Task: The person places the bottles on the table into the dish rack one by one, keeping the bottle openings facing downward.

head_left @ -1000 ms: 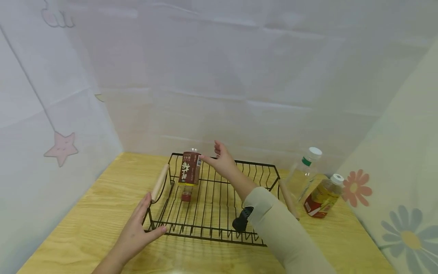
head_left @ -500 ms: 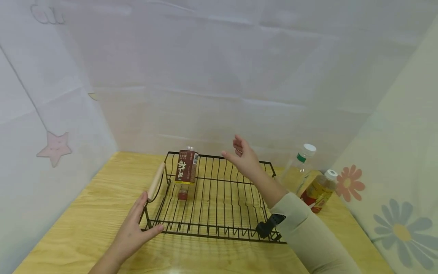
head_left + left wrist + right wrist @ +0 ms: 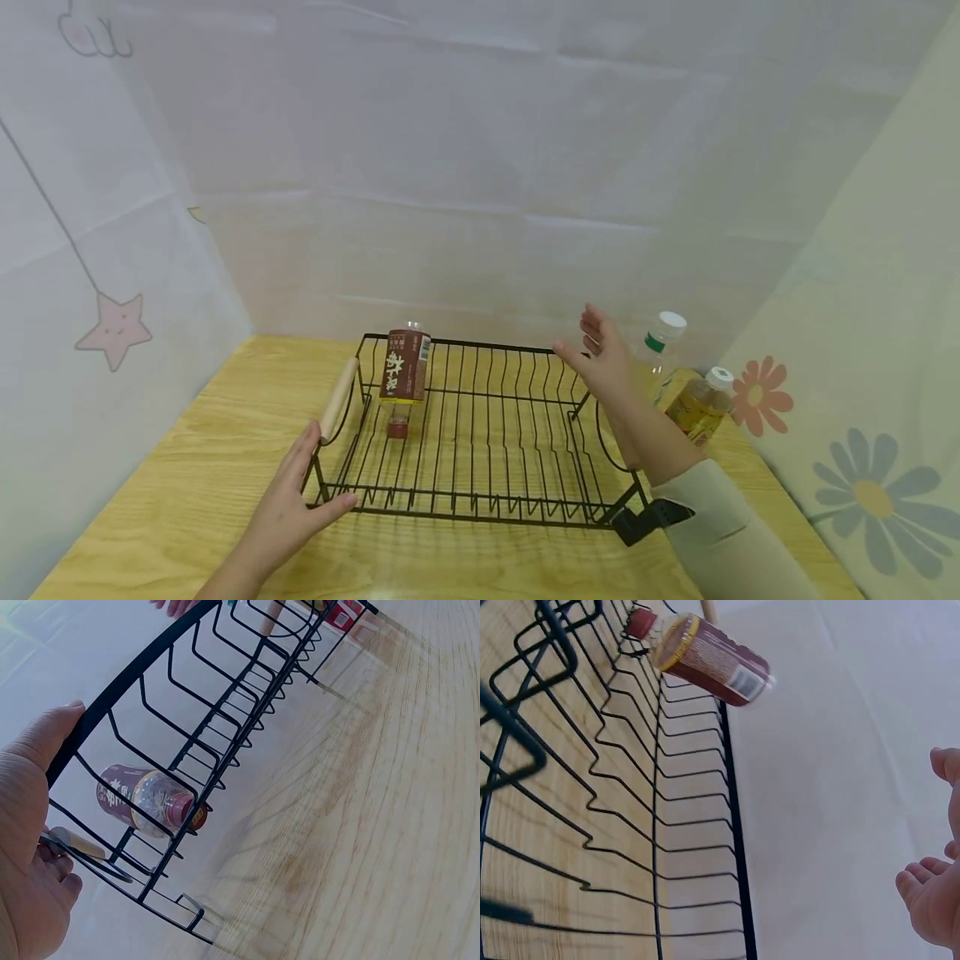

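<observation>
Against the left grip [image 3: 288,508], a wire rack [image 3: 487,345] holds a tilted bottle [image 3: 405,371].

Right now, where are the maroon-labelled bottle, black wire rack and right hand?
Maroon-labelled bottle [image 3: 405,367]: head view, middle of its label.
Black wire rack [image 3: 135,670]: left wrist view, on its thick rail.
Right hand [image 3: 609,368]: head view, mid-hand near the thumb's base.

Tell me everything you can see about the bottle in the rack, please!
The bottle looks like clear plastic, with a dark red label bearing big white characters, a barcode and a yellow band. Its red cap is on. It lies slanted at the left end of the black wire rack in the head view, cap low and toward the front, base raised at the back rail. Only the rack seems to touch it. I can't tell whether it holds any drink.
</observation>
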A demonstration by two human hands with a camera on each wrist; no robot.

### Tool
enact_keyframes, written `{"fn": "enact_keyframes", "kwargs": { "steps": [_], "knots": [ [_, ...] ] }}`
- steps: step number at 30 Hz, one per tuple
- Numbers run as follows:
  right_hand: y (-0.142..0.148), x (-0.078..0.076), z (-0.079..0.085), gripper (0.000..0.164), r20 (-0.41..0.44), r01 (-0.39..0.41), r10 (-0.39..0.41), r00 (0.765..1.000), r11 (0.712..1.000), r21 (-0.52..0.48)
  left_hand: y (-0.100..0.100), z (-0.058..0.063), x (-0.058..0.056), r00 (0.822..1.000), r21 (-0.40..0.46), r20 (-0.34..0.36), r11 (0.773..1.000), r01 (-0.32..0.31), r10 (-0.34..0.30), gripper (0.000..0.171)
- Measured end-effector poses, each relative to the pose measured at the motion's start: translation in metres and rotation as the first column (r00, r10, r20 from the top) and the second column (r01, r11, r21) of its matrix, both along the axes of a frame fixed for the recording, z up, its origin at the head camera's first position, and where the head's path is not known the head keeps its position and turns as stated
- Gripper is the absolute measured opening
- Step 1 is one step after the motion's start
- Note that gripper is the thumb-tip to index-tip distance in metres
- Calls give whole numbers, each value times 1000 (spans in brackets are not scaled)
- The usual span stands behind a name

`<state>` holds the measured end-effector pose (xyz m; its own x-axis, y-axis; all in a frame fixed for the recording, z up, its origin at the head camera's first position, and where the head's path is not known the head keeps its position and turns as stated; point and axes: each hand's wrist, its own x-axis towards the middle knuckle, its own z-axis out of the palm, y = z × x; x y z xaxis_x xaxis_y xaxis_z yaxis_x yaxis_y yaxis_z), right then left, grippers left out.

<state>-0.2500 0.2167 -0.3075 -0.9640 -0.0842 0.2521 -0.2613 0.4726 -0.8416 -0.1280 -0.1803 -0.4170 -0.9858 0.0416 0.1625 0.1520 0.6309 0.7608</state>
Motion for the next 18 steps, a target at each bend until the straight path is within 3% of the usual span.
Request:
{"fn": "enact_keyframes", "kwargs": {
  "steps": [7,18],
  "knots": [
    [34,12,2,88,-14,68,-68,998,998,6,0,-1,1,1000,4,9,1000,0,0,111],
    [76,27,-13,88,19,223,-222,975,974,-51,0,-1,-2,1000,37,9,999,14,-14,110]
  ]
}}
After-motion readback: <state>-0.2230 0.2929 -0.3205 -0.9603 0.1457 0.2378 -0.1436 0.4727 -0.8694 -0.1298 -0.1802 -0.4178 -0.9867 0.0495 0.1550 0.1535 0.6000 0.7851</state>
